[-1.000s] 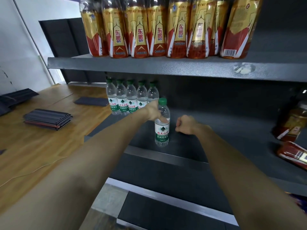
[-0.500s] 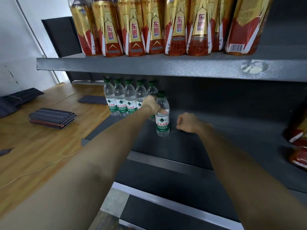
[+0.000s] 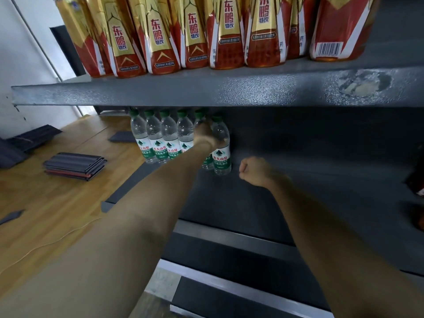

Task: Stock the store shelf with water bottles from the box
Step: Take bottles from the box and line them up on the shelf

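A clear water bottle (image 3: 221, 154) with a green cap and green label stands on the dark grey shelf (image 3: 309, 180), at the right end of a row of several like bottles (image 3: 160, 141) near the back. My left hand (image 3: 206, 138) reaches under the upper shelf and is shut on that bottle's upper body. My right hand (image 3: 254, 171) is a closed fist with nothing in it, resting low over the shelf just right of the bottle. The box is out of view.
The upper shelf (image 3: 206, 88) carries tall red-and-gold drink bottles (image 3: 197, 33) and hangs close over the water row. Red packets (image 3: 416, 180) lie at the shelf's right edge. A wooden floor (image 3: 46, 203) with a stack of dark folders (image 3: 74, 165) lies to the left.
My left hand has pushed the bottle from the shelf's front back to the end of the row. My view moved closer under the upper shelf. The right fist stayed beside it.
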A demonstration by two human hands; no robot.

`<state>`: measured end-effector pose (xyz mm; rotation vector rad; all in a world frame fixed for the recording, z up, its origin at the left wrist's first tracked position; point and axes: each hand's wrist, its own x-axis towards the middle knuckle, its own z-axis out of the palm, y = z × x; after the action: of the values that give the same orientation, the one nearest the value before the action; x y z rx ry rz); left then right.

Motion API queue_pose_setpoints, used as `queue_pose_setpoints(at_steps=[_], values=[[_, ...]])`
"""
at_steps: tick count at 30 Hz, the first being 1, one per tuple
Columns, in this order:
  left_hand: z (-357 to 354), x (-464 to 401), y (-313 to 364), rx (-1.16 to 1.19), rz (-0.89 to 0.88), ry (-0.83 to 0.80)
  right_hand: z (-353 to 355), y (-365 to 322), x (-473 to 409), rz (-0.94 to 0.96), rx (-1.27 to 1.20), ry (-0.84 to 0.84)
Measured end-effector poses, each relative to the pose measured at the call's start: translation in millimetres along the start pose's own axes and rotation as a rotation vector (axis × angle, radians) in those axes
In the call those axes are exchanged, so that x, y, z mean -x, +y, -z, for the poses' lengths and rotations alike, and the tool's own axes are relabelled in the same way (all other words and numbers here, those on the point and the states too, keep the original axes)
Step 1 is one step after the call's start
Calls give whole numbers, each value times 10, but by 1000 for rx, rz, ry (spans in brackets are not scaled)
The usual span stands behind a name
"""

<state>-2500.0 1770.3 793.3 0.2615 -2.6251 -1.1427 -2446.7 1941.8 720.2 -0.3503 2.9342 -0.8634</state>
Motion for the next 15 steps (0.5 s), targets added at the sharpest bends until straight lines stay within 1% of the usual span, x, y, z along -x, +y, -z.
queue_pose_setpoints(at_steps=[1, 2, 4, 6, 8, 10, 15], values=[[-12, -21, -5, -228, -80, -2, 5, 7, -1, -1, -2, 8], [-39, -26, -4, -260, -103, 17, 5, 22, -7, 6, -4, 10], [-75, -4, -10, -214, -85, 45, 11, 32, 0, 16, 0, -6], [-82, 45, 26, -229, -126, 66, 26, 36, 16, 17, 5, -5], [-103, 41, 2, -166, -158, 55, 43, 32, 33, 9, -1, 9], [-86, 61, -36, -154, -152, 73, 64, 6, 63, 9, 2, 11], [1, 170, -91, -206, -183, 87, 96, -97, 173, -1, 9, 15]])
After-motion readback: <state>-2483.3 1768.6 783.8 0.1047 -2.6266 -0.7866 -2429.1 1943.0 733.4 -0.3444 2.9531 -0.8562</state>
